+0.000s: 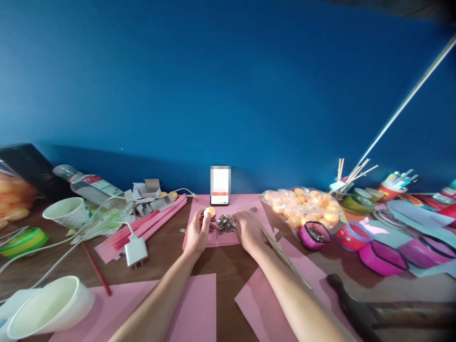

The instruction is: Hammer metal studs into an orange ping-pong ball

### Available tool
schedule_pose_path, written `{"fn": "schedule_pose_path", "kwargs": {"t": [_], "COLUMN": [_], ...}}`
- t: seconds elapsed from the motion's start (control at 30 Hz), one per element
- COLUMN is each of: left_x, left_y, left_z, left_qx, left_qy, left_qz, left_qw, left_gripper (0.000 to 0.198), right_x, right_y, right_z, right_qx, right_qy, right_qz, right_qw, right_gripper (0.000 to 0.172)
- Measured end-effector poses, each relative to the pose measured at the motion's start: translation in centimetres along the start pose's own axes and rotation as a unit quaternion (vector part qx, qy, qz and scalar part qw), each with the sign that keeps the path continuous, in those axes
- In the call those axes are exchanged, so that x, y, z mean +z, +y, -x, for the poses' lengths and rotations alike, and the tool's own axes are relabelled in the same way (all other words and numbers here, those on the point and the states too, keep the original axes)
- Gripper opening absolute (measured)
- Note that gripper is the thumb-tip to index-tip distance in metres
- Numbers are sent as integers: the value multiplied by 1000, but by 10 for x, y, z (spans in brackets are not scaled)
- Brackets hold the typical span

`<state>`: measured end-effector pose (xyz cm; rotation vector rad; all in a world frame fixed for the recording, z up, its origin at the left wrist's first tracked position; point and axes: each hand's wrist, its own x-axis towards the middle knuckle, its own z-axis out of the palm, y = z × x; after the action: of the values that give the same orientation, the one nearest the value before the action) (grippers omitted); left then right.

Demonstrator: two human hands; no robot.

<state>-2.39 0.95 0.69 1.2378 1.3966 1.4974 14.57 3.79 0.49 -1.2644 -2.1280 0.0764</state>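
Note:
An orange table tennis ball (211, 212) sits between the thumb and fingers of my left hand (198, 232), raised over the left part of a pink paper stack (199, 202). Beside it on the paper lies a heap of small shiny metal pieces (226, 224), too small to name. My right hand (248, 230) rests against the heap's right side with its fingers curled. Whatever these fingers hold is hidden. Behind both hands, a phone (220, 185) stands upright against the blue wall. Thin sticks (281, 254) lie beside my right forearm.
A clear bag of orange balls (302, 206) and a magenta bowl (314, 235) with metal pieces stand to the right. A hammer (356, 308) lies front right. Leftward are a white charger (136, 250), pink strips (151, 228), a plastic bottle (90, 185) and a white cup (52, 304).

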Motion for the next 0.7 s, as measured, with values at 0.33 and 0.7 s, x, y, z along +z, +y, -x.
{"fn": "schedule_pose_path", "kwargs": {"t": [0.33, 0.7], "left_x": [0, 0], "left_y": [0, 2], "left_z": [0, 1], "left_qx": [-1, -3], "left_qy": [-1, -5], "left_qz": [-7, -8], "left_qw": [1000, 1000], "left_gripper": [48, 47], "right_x": [-1, 3], "right_y": [-1, 3], "right_z": [1, 2], "right_qx": [-18, 29], "right_qy": [-20, -3], "right_qz": [2, 49], "right_qw": [1000, 998], "right_gripper": [37, 40]}}
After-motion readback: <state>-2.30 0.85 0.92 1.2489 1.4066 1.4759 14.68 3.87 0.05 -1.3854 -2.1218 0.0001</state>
